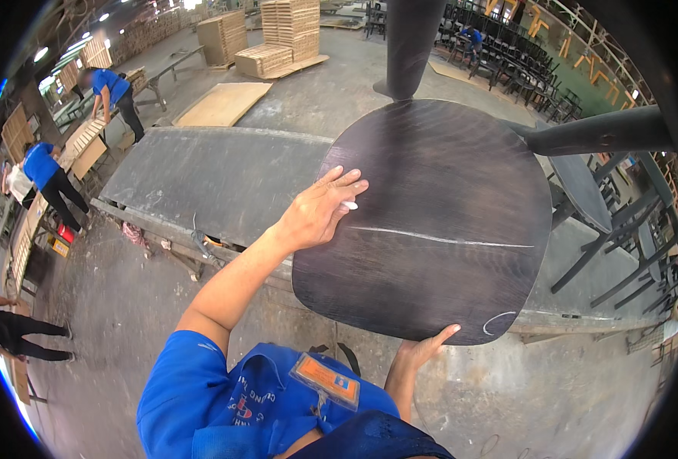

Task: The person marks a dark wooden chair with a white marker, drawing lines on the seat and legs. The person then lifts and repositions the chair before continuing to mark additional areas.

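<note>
A dark-stained wooden chair seat [438, 176] is tilted up in front of me, with its dark legs [411, 46] sticking away from me. A white chalk line runs across the seat and a chalk loop marks its lower right corner. My left hand [320, 210] rests on the seat's left edge and pinches a small white piece of chalk [349, 205] at the line's start. My right hand [424, 349] grips the seat's bottom edge from underneath.
A long dark workbench [216, 176] lies beneath the seat. More dark chairs [614, 222] stand to the right and in rows at the back. Stacks of pale wood panels [278, 34] sit at the far end. People in blue shirts [113, 88] work at the left.
</note>
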The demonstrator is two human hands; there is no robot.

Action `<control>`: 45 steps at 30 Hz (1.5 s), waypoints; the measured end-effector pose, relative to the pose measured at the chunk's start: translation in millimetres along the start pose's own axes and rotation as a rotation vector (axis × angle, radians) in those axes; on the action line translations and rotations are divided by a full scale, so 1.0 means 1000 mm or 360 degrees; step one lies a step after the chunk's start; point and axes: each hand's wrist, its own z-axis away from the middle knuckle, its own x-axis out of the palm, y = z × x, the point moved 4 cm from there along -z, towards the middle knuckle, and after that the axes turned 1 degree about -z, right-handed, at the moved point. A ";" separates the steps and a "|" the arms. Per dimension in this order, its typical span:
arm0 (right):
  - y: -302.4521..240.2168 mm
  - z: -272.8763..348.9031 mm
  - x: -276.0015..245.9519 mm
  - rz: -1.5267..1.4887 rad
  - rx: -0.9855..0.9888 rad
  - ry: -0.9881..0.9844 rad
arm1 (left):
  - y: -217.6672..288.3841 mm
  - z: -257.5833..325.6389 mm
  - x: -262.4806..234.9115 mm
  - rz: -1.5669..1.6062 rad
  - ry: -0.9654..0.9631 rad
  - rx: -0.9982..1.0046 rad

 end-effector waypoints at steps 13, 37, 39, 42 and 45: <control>-0.012 -0.008 0.030 0.0053 0.0035 -0.0019 | 0.002 0.135 0.025 0.1283 0.1432 -0.1573; -0.060 -0.040 0.072 0.1800 -0.1828 0.0258 | -0.028 0.108 0.059 0.1213 0.1380 -0.1489; -0.068 -0.056 0.084 0.2589 -0.1754 0.0123 | -0.032 0.106 0.060 0.1161 0.1332 -0.1452; -0.068 -0.062 0.106 0.2888 -0.1740 -0.0121 | -0.035 0.107 0.061 0.1169 0.1300 -0.1434; -0.052 -0.043 0.133 0.2847 -0.1857 -0.0426 | -0.031 0.108 0.059 0.1131 0.1297 -0.1410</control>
